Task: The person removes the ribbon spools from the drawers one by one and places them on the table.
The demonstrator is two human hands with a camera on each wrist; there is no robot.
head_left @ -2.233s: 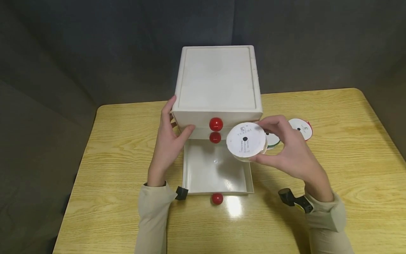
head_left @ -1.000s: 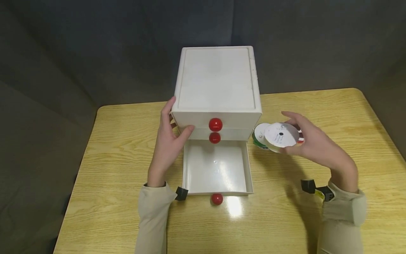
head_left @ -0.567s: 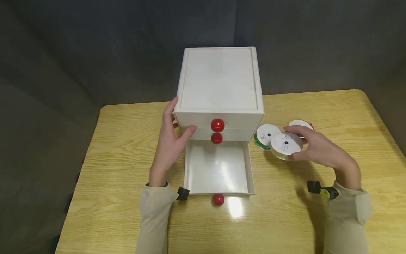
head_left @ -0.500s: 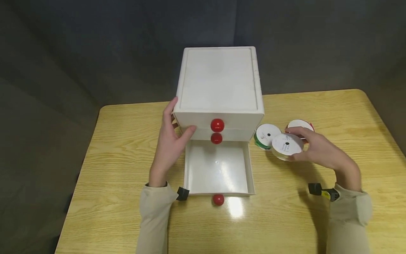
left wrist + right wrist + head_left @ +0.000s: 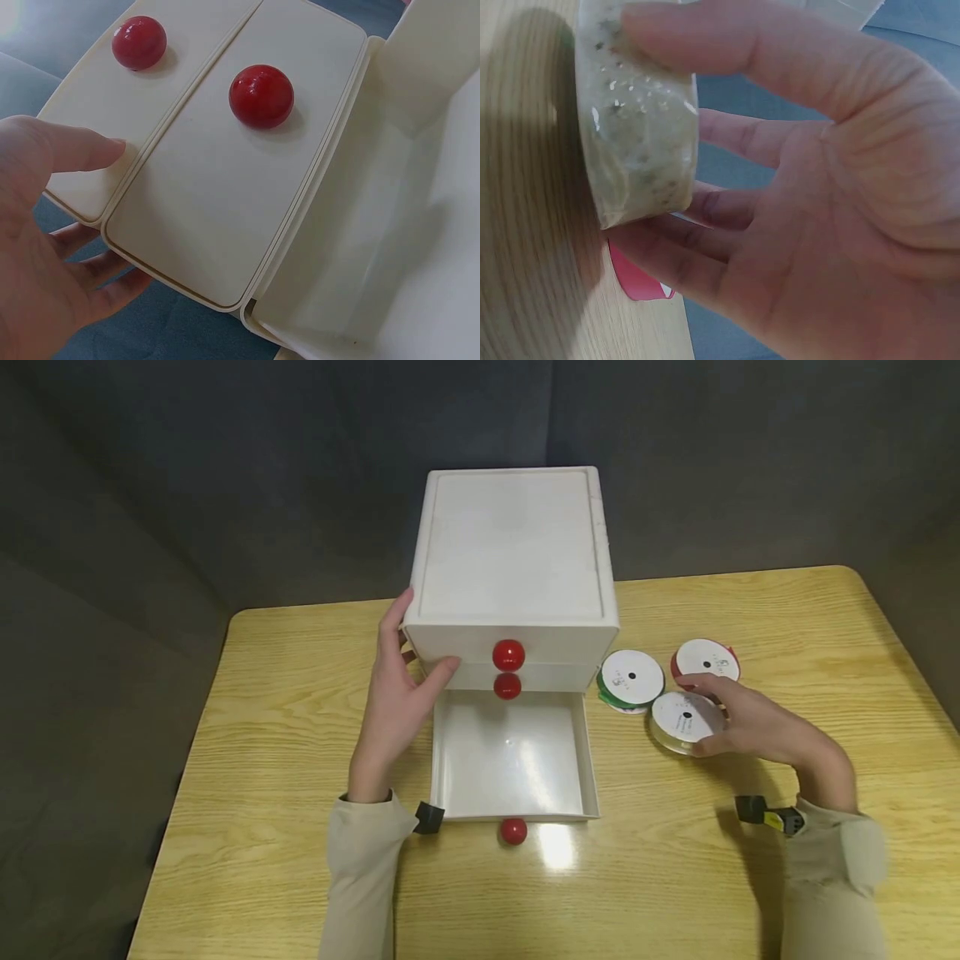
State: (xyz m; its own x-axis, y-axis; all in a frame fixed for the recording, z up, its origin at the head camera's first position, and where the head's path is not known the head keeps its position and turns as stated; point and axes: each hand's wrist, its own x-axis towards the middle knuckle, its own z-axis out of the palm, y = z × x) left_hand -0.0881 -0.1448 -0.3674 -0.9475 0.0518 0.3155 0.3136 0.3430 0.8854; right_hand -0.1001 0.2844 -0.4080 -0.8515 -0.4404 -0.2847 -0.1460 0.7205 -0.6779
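Right hand (image 5: 757, 731) pinches ribbon spool (image 5: 684, 720); left hand (image 5: 397, 706) spread against drawer box (image 5: 513, 560)

The right hand (image 5: 757, 731) has carried the pale gold ribbon spool with a white paper face (image 5: 684, 718) away from above the open white plastic drawer (image 5: 510, 760), toward three o'clock, and lowered it onto the yellow wooden table (image 5: 825, 635), still gripping it.

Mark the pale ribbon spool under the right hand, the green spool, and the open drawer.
pale spool (image 5: 684, 718), head view, top face.
green spool (image 5: 632, 677), head view, top face.
open drawer (image 5: 510, 814), head view, front rim.
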